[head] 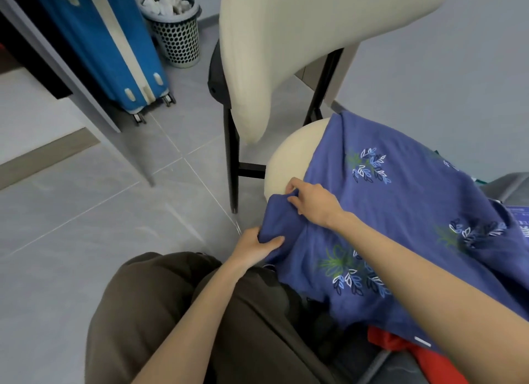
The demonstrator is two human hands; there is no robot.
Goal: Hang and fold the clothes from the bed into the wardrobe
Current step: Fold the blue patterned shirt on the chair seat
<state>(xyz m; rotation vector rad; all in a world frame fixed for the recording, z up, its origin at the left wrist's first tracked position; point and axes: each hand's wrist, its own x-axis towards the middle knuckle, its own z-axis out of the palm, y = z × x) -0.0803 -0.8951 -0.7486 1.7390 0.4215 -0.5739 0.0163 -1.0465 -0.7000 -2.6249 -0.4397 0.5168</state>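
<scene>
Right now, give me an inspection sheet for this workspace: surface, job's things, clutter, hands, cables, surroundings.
Surface: cream chair seat, partly covered by the garment.
Job's things: blue leaf-print garment draped over the seat and lap; red cloth under it.
Clutter: mesh bin holding white rubbish.
Hands: left hand grips the garment's edge; right hand pinches the fabric beside it.
Cables: nothing seen.
Surroundings: blue suitcase, grey tiled floor.

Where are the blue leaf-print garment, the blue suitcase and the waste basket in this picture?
blue leaf-print garment (406,206), head view, on the plain fabric between its leaf prints.
blue suitcase (97,45), head view, on its blue shell.
waste basket (179,40), head view, on its perforated side wall.
</scene>
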